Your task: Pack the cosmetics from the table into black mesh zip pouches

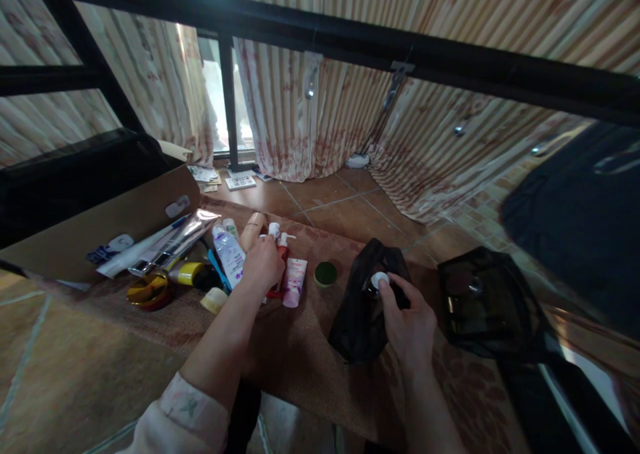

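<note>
My left hand (265, 264) is closed at a white-topped pump bottle (274, 229), its body mostly hidden by the fingers. Just right of it stand a red pump bottle (285, 242) and a pink tube (295, 283). A white and lilac bottle (229, 251) and a peach-coloured bottle (252, 231) are on its left. With thumb and fingers, my right hand (411, 317) pinches the white cap of a dark bottle (380, 281), which sits in the mouth of a black mesh pouch (353, 307). Between the hands is a round green-lidded jar (325, 274).
An amber tape roll (150, 291), a yellow-and-black item (193, 273) and a pale cream jar (214, 301) lie left on the brown cloth (290, 354). Behind them stands a cardboard box (100, 221). A second black mesh pouch (483, 301) is at right.
</note>
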Action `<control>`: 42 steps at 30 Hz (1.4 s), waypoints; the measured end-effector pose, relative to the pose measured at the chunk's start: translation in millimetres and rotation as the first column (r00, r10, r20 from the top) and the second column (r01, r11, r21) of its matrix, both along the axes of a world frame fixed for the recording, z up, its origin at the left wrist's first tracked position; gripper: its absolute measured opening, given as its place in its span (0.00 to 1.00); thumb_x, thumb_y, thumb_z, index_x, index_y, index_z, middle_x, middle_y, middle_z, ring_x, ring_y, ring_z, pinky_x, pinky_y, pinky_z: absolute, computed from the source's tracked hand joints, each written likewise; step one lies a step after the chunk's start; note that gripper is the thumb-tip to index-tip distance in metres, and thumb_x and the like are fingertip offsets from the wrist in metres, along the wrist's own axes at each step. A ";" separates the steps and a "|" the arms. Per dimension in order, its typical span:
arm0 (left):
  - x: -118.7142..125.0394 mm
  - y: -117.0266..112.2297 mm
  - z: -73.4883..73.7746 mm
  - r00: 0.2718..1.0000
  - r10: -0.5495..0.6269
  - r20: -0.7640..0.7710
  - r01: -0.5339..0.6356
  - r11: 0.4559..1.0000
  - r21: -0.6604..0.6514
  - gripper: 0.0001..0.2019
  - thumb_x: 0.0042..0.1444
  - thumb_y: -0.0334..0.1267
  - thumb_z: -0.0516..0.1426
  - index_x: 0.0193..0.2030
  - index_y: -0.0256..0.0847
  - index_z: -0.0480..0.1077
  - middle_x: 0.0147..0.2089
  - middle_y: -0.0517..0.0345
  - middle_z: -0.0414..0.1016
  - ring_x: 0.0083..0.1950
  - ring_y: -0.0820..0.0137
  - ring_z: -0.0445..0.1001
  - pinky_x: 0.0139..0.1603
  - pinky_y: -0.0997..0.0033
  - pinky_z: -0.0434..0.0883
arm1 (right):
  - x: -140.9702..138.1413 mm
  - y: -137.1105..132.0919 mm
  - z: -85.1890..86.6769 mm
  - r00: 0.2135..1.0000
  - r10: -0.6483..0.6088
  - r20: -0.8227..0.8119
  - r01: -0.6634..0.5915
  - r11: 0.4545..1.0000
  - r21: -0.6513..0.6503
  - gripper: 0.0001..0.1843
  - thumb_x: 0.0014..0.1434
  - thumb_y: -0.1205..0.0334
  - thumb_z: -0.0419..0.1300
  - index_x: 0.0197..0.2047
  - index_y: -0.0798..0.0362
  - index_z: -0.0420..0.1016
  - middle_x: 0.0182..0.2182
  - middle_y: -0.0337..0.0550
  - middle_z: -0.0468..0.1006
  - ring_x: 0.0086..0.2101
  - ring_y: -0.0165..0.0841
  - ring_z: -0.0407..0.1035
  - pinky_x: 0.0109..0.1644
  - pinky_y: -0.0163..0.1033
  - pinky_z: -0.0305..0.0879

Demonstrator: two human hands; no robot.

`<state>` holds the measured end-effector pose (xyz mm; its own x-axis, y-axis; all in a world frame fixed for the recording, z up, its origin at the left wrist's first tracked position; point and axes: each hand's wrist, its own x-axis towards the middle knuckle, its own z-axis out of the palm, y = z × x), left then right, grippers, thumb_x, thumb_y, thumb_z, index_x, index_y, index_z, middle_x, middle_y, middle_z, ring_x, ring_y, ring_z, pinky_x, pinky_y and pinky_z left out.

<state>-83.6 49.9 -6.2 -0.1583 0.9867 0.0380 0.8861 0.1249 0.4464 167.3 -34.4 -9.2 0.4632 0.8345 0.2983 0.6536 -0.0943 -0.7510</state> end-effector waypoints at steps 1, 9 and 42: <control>-1.7 0.9 -0.4 1.000 0.006 0.021 -0.006 1.000 0.002 0.12 0.61 0.40 0.50 0.44 0.36 0.68 0.48 0.36 0.74 0.51 0.50 0.74 0.49 0.53 0.71 | -0.1 -0.1 0.1 1.000 0.002 -0.005 -0.002 1.000 0.001 0.22 0.56 0.44 0.59 0.45 0.52 0.79 0.42 0.49 0.79 0.43 0.42 0.72 0.49 0.44 0.64; -5.2 1.2 4.8 0.997 0.055 0.049 -0.054 0.998 -0.015 0.11 0.58 0.40 0.53 0.43 0.37 0.71 0.48 0.42 0.75 0.49 0.55 0.74 0.47 0.59 0.71 | -0.7 -0.7 0.7 0.998 0.019 -0.056 -0.019 1.000 0.005 0.23 0.56 0.44 0.59 0.45 0.51 0.79 0.43 0.48 0.80 0.46 0.43 0.73 0.51 0.46 0.64; 23.3 -0.6 -1.7 0.960 -0.082 -0.268 0.068 0.996 -0.058 0.20 0.56 0.46 0.54 0.51 0.35 0.69 0.51 0.40 0.74 0.52 0.51 0.73 0.49 0.57 0.70 | 0.1 -1.7 3.0 0.997 0.019 -0.069 -0.017 0.999 0.034 0.21 0.58 0.47 0.57 0.44 0.53 0.79 0.43 0.48 0.80 0.45 0.41 0.73 0.50 0.44 0.65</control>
<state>-60.3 49.2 -7.9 -0.0741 0.9970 0.0214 0.9804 0.0689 0.1847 167.5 -36.1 -6.1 0.4685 0.8331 0.2941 0.6015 -0.0570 -0.7968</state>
